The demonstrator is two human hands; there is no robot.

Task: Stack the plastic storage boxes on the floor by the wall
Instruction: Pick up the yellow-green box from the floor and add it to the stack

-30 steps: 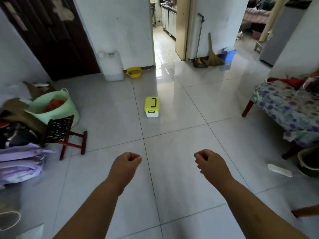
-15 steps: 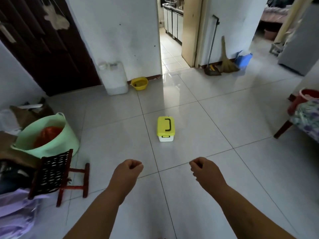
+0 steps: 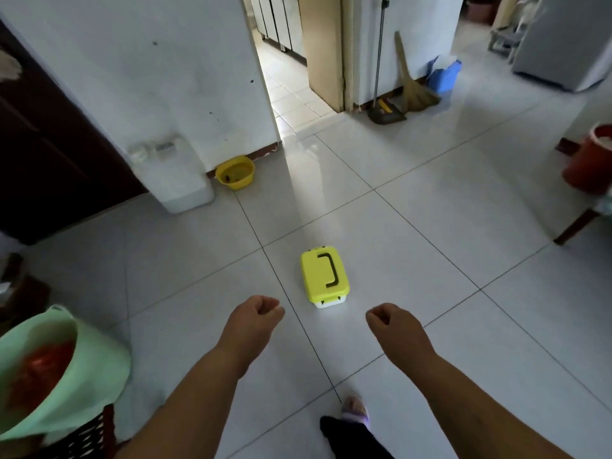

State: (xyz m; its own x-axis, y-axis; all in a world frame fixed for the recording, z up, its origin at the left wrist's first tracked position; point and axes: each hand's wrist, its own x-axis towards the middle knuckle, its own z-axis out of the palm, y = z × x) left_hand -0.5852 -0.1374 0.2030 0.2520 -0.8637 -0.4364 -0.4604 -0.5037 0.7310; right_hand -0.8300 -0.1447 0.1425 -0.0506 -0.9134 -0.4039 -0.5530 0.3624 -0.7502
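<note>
A small plastic storage box with a yellow lid, a dark handle and a white base sits on the tiled floor, just beyond my hands. My left hand hangs in a fist to the box's lower left, holding nothing. My right hand is also a fist, empty, to the box's lower right. Neither hand touches the box. Only one storage box is in view.
A white jerrycan and a yellow bowl stand against the white wall. A green basket sits at lower left, a broom and dustpan by the doorway, a red bucket at right. My foot shows below.
I have walked forward: the yellow-lidded box is now much closer, right in front of my fists. Both hands stay closed and empty. The flowered bed has left the view.
</note>
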